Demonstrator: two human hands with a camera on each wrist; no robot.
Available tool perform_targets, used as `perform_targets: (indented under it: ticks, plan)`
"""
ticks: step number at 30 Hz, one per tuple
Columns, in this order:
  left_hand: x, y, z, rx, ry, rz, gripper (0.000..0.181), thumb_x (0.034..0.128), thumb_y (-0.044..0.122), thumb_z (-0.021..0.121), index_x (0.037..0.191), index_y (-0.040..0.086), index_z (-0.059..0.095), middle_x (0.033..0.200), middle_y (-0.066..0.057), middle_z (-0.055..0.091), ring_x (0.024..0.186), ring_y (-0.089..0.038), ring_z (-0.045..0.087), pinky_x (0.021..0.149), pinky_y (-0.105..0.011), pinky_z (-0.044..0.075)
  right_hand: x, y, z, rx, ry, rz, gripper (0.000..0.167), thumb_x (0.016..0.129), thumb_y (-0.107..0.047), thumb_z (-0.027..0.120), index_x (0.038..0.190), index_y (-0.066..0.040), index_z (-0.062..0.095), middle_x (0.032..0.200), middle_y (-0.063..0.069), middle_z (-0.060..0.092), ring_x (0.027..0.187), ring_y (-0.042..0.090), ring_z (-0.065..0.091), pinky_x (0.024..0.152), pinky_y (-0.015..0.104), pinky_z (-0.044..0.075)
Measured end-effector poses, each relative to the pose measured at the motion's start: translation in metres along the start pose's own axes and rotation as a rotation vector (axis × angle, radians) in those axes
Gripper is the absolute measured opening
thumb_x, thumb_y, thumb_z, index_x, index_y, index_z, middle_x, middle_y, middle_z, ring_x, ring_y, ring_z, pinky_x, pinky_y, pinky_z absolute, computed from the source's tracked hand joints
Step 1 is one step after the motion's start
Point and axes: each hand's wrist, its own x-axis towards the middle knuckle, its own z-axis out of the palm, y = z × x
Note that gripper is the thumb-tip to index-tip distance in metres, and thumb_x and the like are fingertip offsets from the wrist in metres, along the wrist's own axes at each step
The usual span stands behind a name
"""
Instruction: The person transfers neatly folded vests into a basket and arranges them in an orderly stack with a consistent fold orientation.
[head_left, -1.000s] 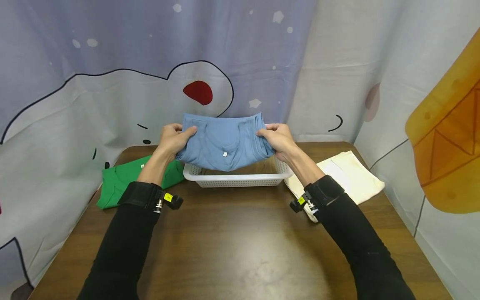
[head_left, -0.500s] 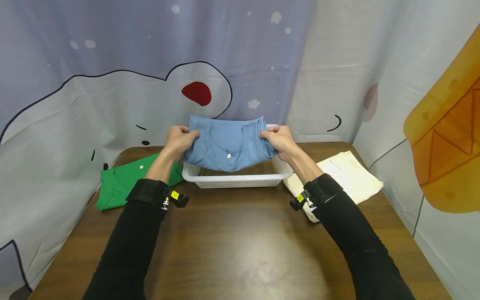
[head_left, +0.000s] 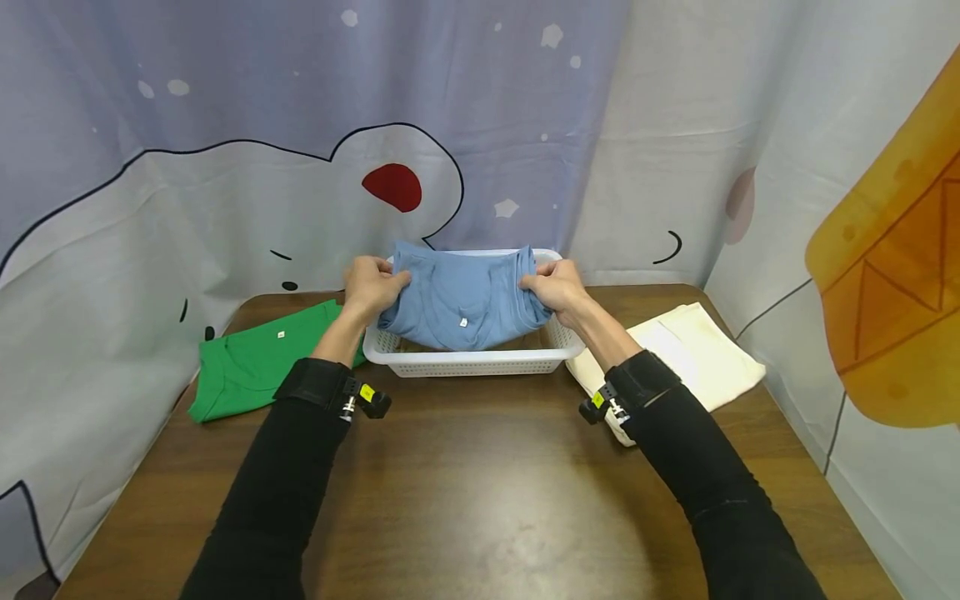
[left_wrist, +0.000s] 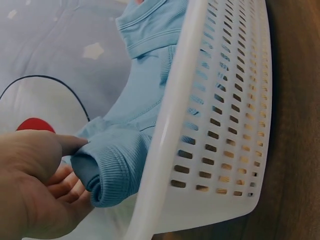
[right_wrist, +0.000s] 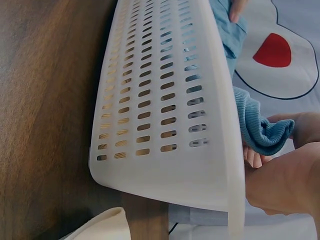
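Your black sleeves (head_left: 255, 492) are reaching forward over the brown wooden table (head_left: 480, 483), a small camera strapped at each wrist. Beyond your right forearm, a folded cream cloth (head_left: 697, 354) is lying beside the basket's right end; past your left forearm, a folded green garment (head_left: 258, 362) is resting at its left. Between them the white perforated basket (head_left: 480, 363) is standing, with something tan (head_left: 534, 340) showing inside. You're holding the folded blue garment (head_left: 465, 292) by its two ends over the basket: your left hand (head_left: 369, 287) is pinching one end, your right hand (head_left: 558, 287) the other. Whether it's touching the tan layer, you can't tell. Behind, a patterned curtain (head_left: 225, 75) is hanging.
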Motion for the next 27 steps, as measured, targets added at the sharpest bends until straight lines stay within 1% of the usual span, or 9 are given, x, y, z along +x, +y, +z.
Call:
perform_targets:
  ticks: [6,9,13,16,19,20,21,23,27]
  plan:
    - [0.005,-0.006,0.012,0.099,0.044,0.057,0.03,0.1074,0.025,0.076,0.114,-0.005,0.078,0.105,-0.019,0.08,0.124,-0.04,0.066,0.1,-0.048,0.059,-0.001,0.003,0.002,-0.117,0.004,-0.025,0.008,0.095,-0.008,0.077,0.091,-0.006,0.071,0.104,0.004,0.06,0.094,0.017,0.057,0.074,0.024,0.05]
    - [0.009,-0.008,0.015,0.131,0.032,0.07,0.034,0.1077,0.023,0.074,0.082,0.003,0.066,0.072,-0.004,0.06,0.085,-0.026,0.058,0.071,-0.035,0.046,-0.001,0.004,0.002,-0.187,0.018,-0.029,0.017,0.096,-0.01,0.078,0.087,-0.01,0.063,0.097,0.001,0.055,0.094,0.019,0.053,0.077,0.03,0.047]
    - [0.012,-0.009,0.019,0.16,0.002,0.087,0.052,0.109,0.018,0.069,0.066,0.014,0.041,0.058,0.006,0.031,0.059,-0.015,0.032,0.056,-0.029,0.025,0.001,0.006,0.004,-0.281,0.043,-0.03,0.038,0.096,-0.013,0.08,0.075,-0.017,0.048,0.077,-0.004,0.041,0.079,0.018,0.046,0.072,0.032,0.042]
    - [0.014,-0.007,0.023,0.177,-0.018,0.072,0.049,0.1096,0.017,0.068,0.067,0.014,0.043,0.059,0.004,0.034,0.06,-0.016,0.036,0.056,-0.03,0.028,0.004,0.009,0.006,-0.35,0.057,-0.03,0.048,0.096,-0.013,0.08,0.068,-0.02,0.041,0.067,-0.007,0.032,0.07,0.016,0.04,0.067,0.032,0.038]
    - [0.028,-0.014,0.03,0.2,-0.039,0.047,0.039,0.1091,0.02,0.069,0.075,0.009,0.054,0.07,-0.004,0.048,0.076,-0.025,0.05,0.065,-0.038,0.039,0.005,0.011,0.008,-0.423,0.062,-0.039,0.049,0.096,-0.014,0.078,0.066,-0.02,0.04,0.063,-0.009,0.03,0.068,0.015,0.039,0.065,0.031,0.038]
    - [0.032,-0.018,0.031,0.206,-0.052,0.047,0.035,0.1087,0.022,0.069,0.08,0.005,0.061,0.076,-0.007,0.057,0.083,-0.028,0.057,0.069,-0.04,0.045,0.005,0.011,0.009,-0.446,0.06,-0.046,0.049,0.095,-0.013,0.077,0.066,-0.02,0.039,0.062,-0.008,0.029,0.069,0.016,0.038,0.065,0.031,0.037]
    - [0.051,-0.037,0.039,0.186,-0.047,0.065,0.036,0.1096,0.029,0.069,0.081,0.007,0.065,0.081,-0.006,0.061,0.088,-0.027,0.058,0.072,-0.04,0.047,0.005,0.011,0.01,-0.468,0.06,-0.053,0.048,0.095,-0.013,0.076,0.066,-0.02,0.039,0.062,-0.008,0.029,0.069,0.017,0.039,0.065,0.032,0.038]
    - [0.07,-0.055,0.049,0.208,-0.034,0.096,0.033,0.1076,0.035,0.072,0.088,0.008,0.072,0.093,-0.01,0.069,0.097,-0.031,0.062,0.08,-0.045,0.052,0.006,0.011,0.011,-0.51,0.058,-0.055,0.048,0.094,-0.014,0.075,0.065,-0.019,0.038,0.061,-0.008,0.029,0.07,0.019,0.039,0.065,0.033,0.037]
    - [0.074,-0.061,0.058,0.23,-0.037,0.118,0.035,0.1097,0.037,0.069,0.114,0.004,0.081,0.126,-0.02,0.078,0.121,-0.041,0.069,0.104,-0.055,0.059,0.018,0.018,0.01,-0.562,0.038,-0.052,0.044,0.089,-0.012,0.072,0.061,-0.019,0.038,0.058,-0.005,0.03,0.066,0.02,0.039,0.06,0.037,0.036]
